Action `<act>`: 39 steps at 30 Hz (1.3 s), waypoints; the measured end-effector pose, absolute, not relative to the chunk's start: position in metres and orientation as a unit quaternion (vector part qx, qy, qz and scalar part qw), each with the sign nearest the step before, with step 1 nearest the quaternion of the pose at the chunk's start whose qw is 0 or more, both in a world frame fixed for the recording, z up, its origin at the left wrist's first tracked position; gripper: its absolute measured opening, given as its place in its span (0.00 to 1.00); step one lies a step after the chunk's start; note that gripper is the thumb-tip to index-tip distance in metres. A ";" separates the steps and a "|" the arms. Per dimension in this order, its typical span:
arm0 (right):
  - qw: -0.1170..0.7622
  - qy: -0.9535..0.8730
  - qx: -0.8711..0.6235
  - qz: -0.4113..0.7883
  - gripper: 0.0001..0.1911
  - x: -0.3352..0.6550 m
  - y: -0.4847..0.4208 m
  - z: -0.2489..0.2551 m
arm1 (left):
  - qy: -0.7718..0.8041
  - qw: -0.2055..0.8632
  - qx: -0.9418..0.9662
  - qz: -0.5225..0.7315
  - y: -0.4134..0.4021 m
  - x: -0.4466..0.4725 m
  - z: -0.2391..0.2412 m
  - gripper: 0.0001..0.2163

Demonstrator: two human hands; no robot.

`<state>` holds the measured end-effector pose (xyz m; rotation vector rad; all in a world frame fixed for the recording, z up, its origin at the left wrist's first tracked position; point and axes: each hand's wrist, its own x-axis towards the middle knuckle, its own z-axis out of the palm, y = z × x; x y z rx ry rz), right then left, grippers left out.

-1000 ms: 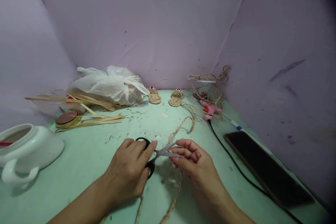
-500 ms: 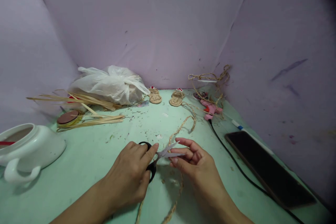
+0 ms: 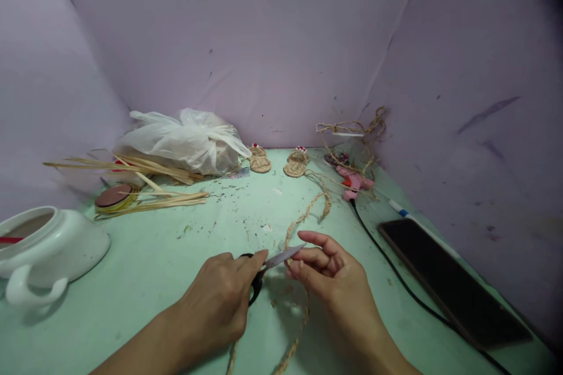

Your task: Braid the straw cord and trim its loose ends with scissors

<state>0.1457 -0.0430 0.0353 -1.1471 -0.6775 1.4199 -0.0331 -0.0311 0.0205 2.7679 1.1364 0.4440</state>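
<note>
Black-handled scissors (image 3: pixel 281 256) are gripped in my left hand (image 3: pixel 222 293), their blades closed together and pointing right toward my other hand. A braided straw cord (image 3: pixel 303 217) runs from the table's back right down to the blades, and more of it hangs below toward the near edge. My right hand (image 3: pixel 336 281) pinches the cord between thumb and fingers just beside the blade tips. The exact spot where cord and blades meet is partly hidden by the fingers. Two small woven straw slippers with red and white beads, one left (image 3: pixel 260 160) and one right (image 3: pixel 296 163), rest at the back.
A white teapot-like vessel (image 3: pixel 83 246) stands at left. Behind it lie a round tin (image 3: pixel 115 197), straw strips (image 3: pixel 171 201) and a tied plastic bag (image 3: pixel 185 140). On the right are a pink glue gun (image 3: pixel 354 183), its black cable (image 3: pixel 387 263), a phone (image 3: pixel 453 281) and tangled cord (image 3: pixel 373 123).
The scissor blades have gone from spread apart to closed at the cord. My left fingers have drawn together on the handles, while my right hand has hardly moved.
</note>
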 end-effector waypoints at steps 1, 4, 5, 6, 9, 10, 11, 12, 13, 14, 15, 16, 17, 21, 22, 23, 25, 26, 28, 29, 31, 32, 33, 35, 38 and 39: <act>0.565 -0.288 -0.485 0.603 0.24 0.146 -0.043 0.035 | 0.383 0.079 0.907 0.154 -0.031 -0.033 0.022 0.22; 0.571 -0.278 -0.480 0.605 0.24 0.146 -0.042 0.032 | 0.434 0.167 0.858 0.218 -0.029 -0.035 0.028 0.19; 0.571 -0.275 -0.481 0.606 0.24 0.146 -0.042 0.032 | 0.454 0.194 0.833 0.248 -0.028 -0.035 0.030 0.19; 0.572 -0.274 -0.482 0.604 0.24 0.146 -0.042 0.031 | 0.473 0.216 0.808 0.276 -0.027 -0.035 0.032 0.18; 0.572 -0.287 -0.491 0.591 0.23 0.145 -0.041 0.030 | 0.508 0.279 0.751 0.317 -0.024 -0.033 0.035 0.17; 0.572 -0.295 -0.493 0.586 0.23 0.145 -0.041 0.030 | 0.518 0.304 0.732 0.321 -0.023 -0.031 0.035 0.16; 0.569 -0.305 -0.496 0.581 0.23 0.144 -0.042 0.029 | 0.529 0.330 0.710 0.327 -0.023 -0.029 0.036 0.15; 0.563 -0.316 -0.498 0.579 0.22 0.143 -0.043 0.029 | 0.542 0.355 0.684 0.336 -0.023 -0.027 0.037 0.15; 0.555 -0.327 -0.500 0.579 0.22 0.141 -0.045 0.028 | 0.554 0.376 0.657 0.348 -0.023 -0.024 0.038 0.15; 0.545 -0.337 -0.502 0.581 0.21 0.138 -0.047 0.028 | 0.563 0.391 0.632 0.362 -0.023 -0.021 0.039 0.15; 0.532 -0.346 -0.503 0.587 0.21 0.135 -0.051 0.027 | 0.568 0.403 0.612 0.375 -0.022 -0.017 0.041 0.16; 0.519 -0.353 -0.503 0.594 0.20 0.131 -0.054 0.025 | 0.568 0.414 0.598 0.386 -0.022 -0.014 0.042 0.16; 0.509 -0.359 -0.498 0.603 0.19 0.127 -0.058 0.023 | 0.565 0.427 0.587 0.393 -0.022 -0.011 0.043 0.16; 0.504 -0.359 -0.474 0.627 0.16 0.116 -0.069 0.014 | 0.552 0.513 0.540 0.375 -0.018 -0.008 0.048 0.16; 0.508 -0.348 -0.469 0.633 0.17 0.115 -0.070 0.011 | 0.547 0.537 0.525 0.369 -0.016 -0.010 0.048 0.16; 0.508 -0.331 -0.463 0.647 0.17 0.115 -0.069 0.009 | 0.539 0.560 0.510 0.368 -0.015 -0.012 0.049 0.16; 0.486 -0.276 -0.442 0.702 0.17 0.118 -0.066 0.008 | 0.509 0.601 0.480 0.386 -0.013 -0.016 0.048 0.17; 0.464 -0.244 -0.427 0.737 0.17 0.120 -0.064 0.008 | 0.489 0.620 0.464 0.401 -0.013 -0.018 0.047 0.17; 0.407 -0.199 -0.396 0.799 0.16 0.123 -0.060 0.011 | 0.444 0.661 0.427 0.429 -0.014 -0.019 0.043 0.18; 0.381 -0.189 -0.380 0.821 0.16 0.124 -0.059 0.012 | 0.423 0.681 0.407 0.437 -0.016 -0.018 0.041 0.18; 0.349 -0.190 -0.353 0.847 0.14 0.125 -0.059 0.014 | 0.385 0.725 0.369 0.436 -0.019 -0.015 0.035 0.18; 0.338 -0.190 -0.343 0.855 0.14 0.126 -0.059 0.014 | 0.370 0.744 0.352 0.430 -0.021 -0.013 0.032 0.19; 0.332 -0.190 -0.337 0.860 0.13 0.126 -0.060 0.013 | 0.357 0.759 0.339 0.426 -0.023 -0.012 0.030 0.19; 0.338 -0.211 -0.350 0.848 0.13 0.127 -0.060 0.013 | 0.344 0.766 0.323 0.437 -0.024 -0.009 0.027 0.19; 0.401 -0.314 -0.427 0.747 0.12 0.130 -0.058 0.016 | 0.374 0.715 0.336 0.487 -0.020 -0.009 0.025 0.19; 0.424 -0.341 -0.453 0.706 0.12 0.131 -0.057 0.018 | 0.398 0.688 0.357 0.490 -0.018 -0.009 0.026 0.19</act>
